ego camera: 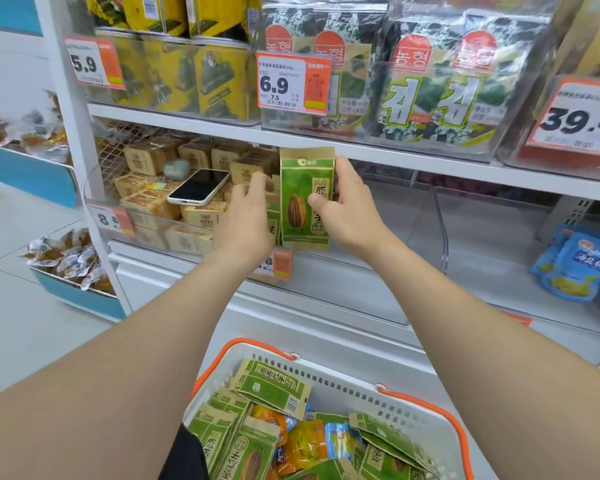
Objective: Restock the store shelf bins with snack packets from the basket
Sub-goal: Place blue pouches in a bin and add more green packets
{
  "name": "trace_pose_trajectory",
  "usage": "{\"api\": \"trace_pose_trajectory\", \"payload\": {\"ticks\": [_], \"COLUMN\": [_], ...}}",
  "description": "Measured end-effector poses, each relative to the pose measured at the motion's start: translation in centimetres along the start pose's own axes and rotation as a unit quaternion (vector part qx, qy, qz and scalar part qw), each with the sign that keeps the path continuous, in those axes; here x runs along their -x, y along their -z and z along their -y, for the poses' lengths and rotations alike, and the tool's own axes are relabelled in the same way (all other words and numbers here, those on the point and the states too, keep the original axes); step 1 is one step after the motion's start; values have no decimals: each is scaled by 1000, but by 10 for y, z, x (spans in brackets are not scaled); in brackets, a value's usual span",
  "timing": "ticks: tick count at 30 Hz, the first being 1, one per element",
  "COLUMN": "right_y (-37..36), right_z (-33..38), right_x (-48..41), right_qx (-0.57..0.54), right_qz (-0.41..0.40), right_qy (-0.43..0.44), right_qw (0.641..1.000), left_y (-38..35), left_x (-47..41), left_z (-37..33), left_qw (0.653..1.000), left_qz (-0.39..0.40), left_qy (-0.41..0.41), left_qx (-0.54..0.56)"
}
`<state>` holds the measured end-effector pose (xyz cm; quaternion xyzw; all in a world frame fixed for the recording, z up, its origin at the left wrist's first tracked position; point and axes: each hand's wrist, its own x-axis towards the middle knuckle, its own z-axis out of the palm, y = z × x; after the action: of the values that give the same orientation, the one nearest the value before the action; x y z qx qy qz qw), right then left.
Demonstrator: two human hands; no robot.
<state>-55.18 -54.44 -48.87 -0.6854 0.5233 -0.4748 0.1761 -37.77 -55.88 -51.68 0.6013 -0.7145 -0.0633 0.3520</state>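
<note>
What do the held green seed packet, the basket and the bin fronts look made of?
Green sunflower seed packet: matte kraft-style paper, likely, from tan edges and crisp folds. Basket: white moulded plastic, slotted wall, orange handles. Bin front: clear glossy plastic, probably acrylic; shelf shows through.

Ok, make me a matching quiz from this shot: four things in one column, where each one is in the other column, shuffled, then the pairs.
Things
1. phone
2. upright green packet
3. blue packets
4. 6.9 price tag

Places
A. hanging in front of the seaweed packs
B. lying on the brown packets in the left bin
C. pinched by the right hand
D. far right, low on the shelving

Pairs: 1-B, 2-C, 3-D, 4-A
</note>
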Motion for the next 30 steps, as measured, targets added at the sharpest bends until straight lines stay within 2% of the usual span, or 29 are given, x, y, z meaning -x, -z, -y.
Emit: {"api": "trace_pose_trajectory", "payload": {"ticks": [3,5,12,15,19,21,23,24,26,28,30], "right_y": [-8,-16,-40,-47,-70,-75,-64,-53,-29,-14,-10], "right_z": [3,2,-8,-10,-9,3,16,19,12,-8,-30], "right_x": [0,2,0,-6,-11,-10,-13,-16,-24,-30,-34], "right_qx": [-39,-56,66,115,197,252,252,217,88,21,34], "right_qz": [-7,0,39,55,107,144,219,249,259,180,106], "right_qy": [10,7,-8,-40,-59,-20,0,-24,-152,-258,-304], "right_qw": [999,998,997,991,973,957,943,944,950,949,946], "left_y": [2,4,17,20,11,3,-1,-1,-4,-6,-9], "left_x": [-5,-6,-1,0,0,-3,-6,-7,-7,-4,-3], "left_z": [5,9,-1,-5,-8,-3,1,1,5,6,5], "left_qw": [999,998,985,975,985,992,996,998,999,995,991], "left_qz": [-27,-50,-132,-146,-101,-69,-40,-30,-15,2,8], "left_qy": [-43,-37,69,53,-48,-54,-44,-39,-39,-60,-80], "left_qx": [-16,19,82,157,133,90,60,43,-15,-83,-104]}}
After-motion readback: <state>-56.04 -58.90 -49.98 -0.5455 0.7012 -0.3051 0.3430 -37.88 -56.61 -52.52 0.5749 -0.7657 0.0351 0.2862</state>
